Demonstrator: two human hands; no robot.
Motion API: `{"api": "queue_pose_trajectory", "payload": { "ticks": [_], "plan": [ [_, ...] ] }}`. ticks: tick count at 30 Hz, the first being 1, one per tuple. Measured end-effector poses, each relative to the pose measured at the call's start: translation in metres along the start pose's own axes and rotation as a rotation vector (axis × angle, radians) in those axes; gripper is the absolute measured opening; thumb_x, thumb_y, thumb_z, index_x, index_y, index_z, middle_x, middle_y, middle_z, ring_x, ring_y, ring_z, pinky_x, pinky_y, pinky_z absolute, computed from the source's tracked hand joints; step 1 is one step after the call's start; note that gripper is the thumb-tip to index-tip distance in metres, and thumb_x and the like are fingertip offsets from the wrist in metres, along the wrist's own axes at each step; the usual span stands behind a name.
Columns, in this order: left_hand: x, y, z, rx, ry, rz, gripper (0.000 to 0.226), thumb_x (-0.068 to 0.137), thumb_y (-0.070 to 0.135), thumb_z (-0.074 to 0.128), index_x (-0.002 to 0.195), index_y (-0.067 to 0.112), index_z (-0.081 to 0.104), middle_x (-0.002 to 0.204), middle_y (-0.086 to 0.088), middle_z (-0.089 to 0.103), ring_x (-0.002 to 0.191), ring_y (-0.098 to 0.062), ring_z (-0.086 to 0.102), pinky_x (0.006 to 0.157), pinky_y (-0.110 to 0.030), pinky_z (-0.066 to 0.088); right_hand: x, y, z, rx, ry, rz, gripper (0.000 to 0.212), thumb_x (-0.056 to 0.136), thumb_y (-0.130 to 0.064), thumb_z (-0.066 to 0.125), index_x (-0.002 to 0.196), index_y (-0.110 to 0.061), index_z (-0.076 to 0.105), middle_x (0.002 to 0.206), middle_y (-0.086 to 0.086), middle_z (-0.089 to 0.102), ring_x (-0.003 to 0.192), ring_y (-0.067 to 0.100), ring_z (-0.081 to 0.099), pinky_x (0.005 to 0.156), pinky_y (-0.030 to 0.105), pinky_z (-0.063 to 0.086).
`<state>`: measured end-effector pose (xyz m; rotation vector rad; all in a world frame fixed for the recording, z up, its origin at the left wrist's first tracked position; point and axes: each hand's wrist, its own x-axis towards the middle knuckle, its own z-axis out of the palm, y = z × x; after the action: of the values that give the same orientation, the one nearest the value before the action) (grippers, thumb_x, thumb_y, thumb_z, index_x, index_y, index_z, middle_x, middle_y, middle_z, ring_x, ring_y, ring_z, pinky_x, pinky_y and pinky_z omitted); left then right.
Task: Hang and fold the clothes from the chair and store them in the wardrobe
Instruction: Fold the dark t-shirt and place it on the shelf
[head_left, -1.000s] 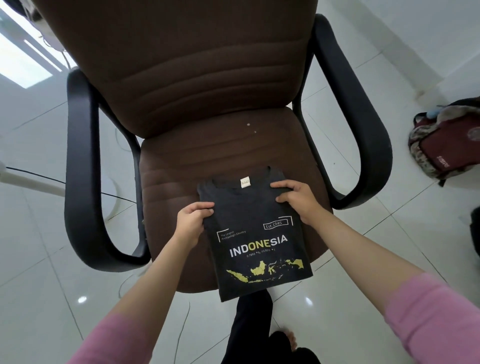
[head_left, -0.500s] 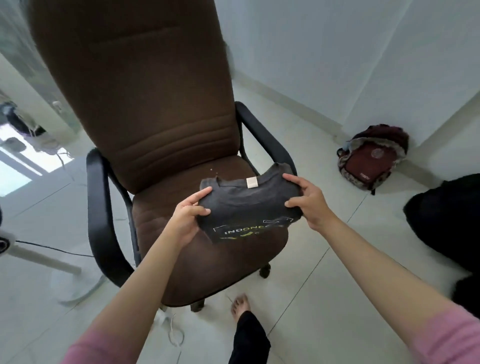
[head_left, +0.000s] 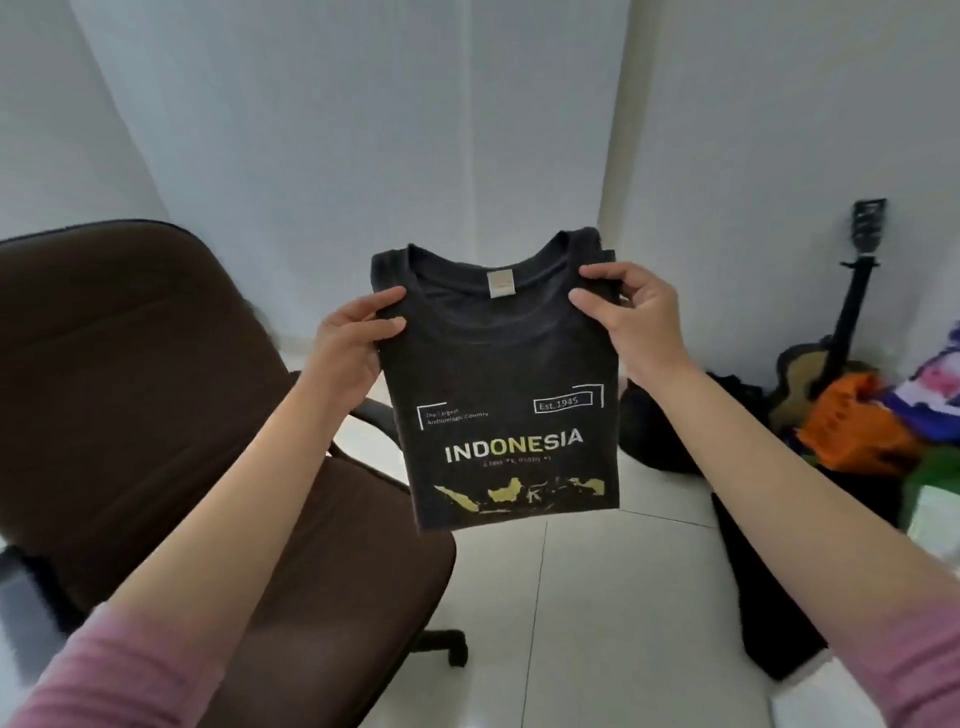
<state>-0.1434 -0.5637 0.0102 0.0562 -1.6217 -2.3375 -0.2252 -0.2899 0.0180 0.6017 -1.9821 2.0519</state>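
Folded dark-grey cotton T-shirt with INDONESIA print (head_left: 506, 395) held in the air beside brown padded office chair (head_left: 156, 415) | left hand (head_left: 350, 345), right hand (head_left: 636, 322) each pinching a shoulder edge | step: carrying to storage | next: keep the fold flat; wardrobe not in view

A home room: white walls, tiled floor (head_left: 597, 597), guitar (head_left: 831, 364), office chair (head_left: 130, 389).

There is one folded T-shirt (head_left: 511, 405), one brown chair (head_left: 156, 415), one guitar (head_left: 831, 353), and two hands: left (head_left: 348, 353), right (head_left: 639, 322).
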Motion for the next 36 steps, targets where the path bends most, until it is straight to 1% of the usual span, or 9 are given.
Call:
{"api": "queue_pose_trajectory", "payload": {
  "ticks": [3,8,12,18,22,26,29,32,36],
  "plan": [
    [-0.002,0.013,0.026,0.006,-0.155,-0.003,0.043,0.079,-0.018,0.050,0.091,0.015,0.075,0.092,-0.007,0.073,0.090,-0.023,0.068,0.081,-0.032,0.057,-0.025,-0.037,-0.026,-0.035,0.103,-0.099,0.025,0.078,-0.009,0.076,0.084,-0.033,0.075,0.091,-0.002,0.073,0.090,0.019,0.068,0.086,0.039,0.056],
    [-0.020,0.031,0.048,-0.013,-0.339,0.001,0.044,0.079,-0.018,0.051,0.104,0.014,0.069,0.104,-0.009,0.068,0.097,-0.025,0.065,0.078,-0.031,0.056,-0.083,-0.088,-0.044,-0.065,0.261,-0.124,0.034,0.082,0.004,0.068,0.099,-0.025,0.073,0.101,-0.004,0.073,0.100,0.016,0.068,0.087,0.030,0.055],
    [-0.047,0.041,0.071,-0.016,-0.492,0.026,0.044,0.081,-0.016,0.053,0.111,0.015,0.065,0.112,-0.009,0.064,0.101,-0.024,0.063,0.077,-0.031,0.056,-0.147,-0.131,-0.052,-0.143,0.409,-0.106,0.035,0.084,0.001,0.067,0.108,-0.024,0.069,0.115,-0.001,0.068,0.109,0.012,0.063,0.090,0.027,0.054],
    [-0.117,0.034,0.134,-0.030,-0.748,-0.023,0.043,0.083,-0.014,0.055,0.108,0.019,0.065,0.109,0.003,0.066,0.099,-0.015,0.065,0.076,-0.031,0.058,-0.263,-0.190,-0.084,-0.223,0.700,-0.146,0.035,0.079,-0.003,0.074,0.101,-0.030,0.071,0.111,-0.001,0.070,0.102,0.012,0.066,0.085,0.025,0.055],
    [-0.180,0.030,0.188,-0.048,-0.901,-0.055,0.043,0.082,-0.014,0.055,0.106,0.020,0.065,0.097,0.010,0.070,0.089,-0.010,0.067,0.071,-0.028,0.058,-0.344,-0.234,-0.109,-0.361,0.853,-0.197,0.039,0.076,-0.002,0.077,0.102,-0.029,0.069,0.109,-0.001,0.070,0.102,0.012,0.067,0.089,0.030,0.055],
    [-0.258,0.030,0.245,-0.083,-1.046,-0.072,0.040,0.081,-0.017,0.055,0.106,0.014,0.064,0.098,0.006,0.069,0.084,-0.008,0.068,0.067,-0.027,0.058,-0.434,-0.282,-0.137,-0.548,0.991,-0.223,0.042,0.077,-0.004,0.077,0.108,-0.030,0.066,0.111,0.001,0.069,0.103,0.010,0.067,0.088,0.033,0.056],
    [-0.321,0.024,0.288,-0.104,-1.160,-0.087,0.040,0.079,-0.015,0.060,0.104,0.016,0.066,0.108,-0.003,0.066,0.095,-0.017,0.066,0.066,-0.028,0.057,-0.507,-0.322,-0.157,-0.678,1.096,-0.243,0.045,0.077,-0.003,0.076,0.109,-0.033,0.065,0.112,0.002,0.069,0.105,0.012,0.066,0.091,0.037,0.055],
    [-0.393,0.021,0.328,-0.123,-1.230,-0.112,0.039,0.077,-0.013,0.065,0.100,0.018,0.069,0.112,-0.002,0.065,0.105,-0.025,0.063,0.074,-0.034,0.057,-0.580,-0.365,-0.172,-0.785,1.188,-0.234,0.046,0.078,0.000,0.075,0.110,-0.031,0.064,0.113,0.001,0.069,0.106,0.013,0.066,0.093,0.039,0.054],
    [-0.493,0.028,0.372,-0.135,-1.331,-0.086,0.040,0.077,-0.013,0.066,0.094,0.022,0.071,0.108,0.000,0.067,0.104,-0.028,0.063,0.077,-0.041,0.057,-0.670,-0.420,-0.183,-0.902,1.316,-0.236,0.045,0.078,0.001,0.074,0.112,-0.027,0.065,0.113,-0.001,0.068,0.108,0.011,0.065,0.094,0.039,0.054]
  ]
}}
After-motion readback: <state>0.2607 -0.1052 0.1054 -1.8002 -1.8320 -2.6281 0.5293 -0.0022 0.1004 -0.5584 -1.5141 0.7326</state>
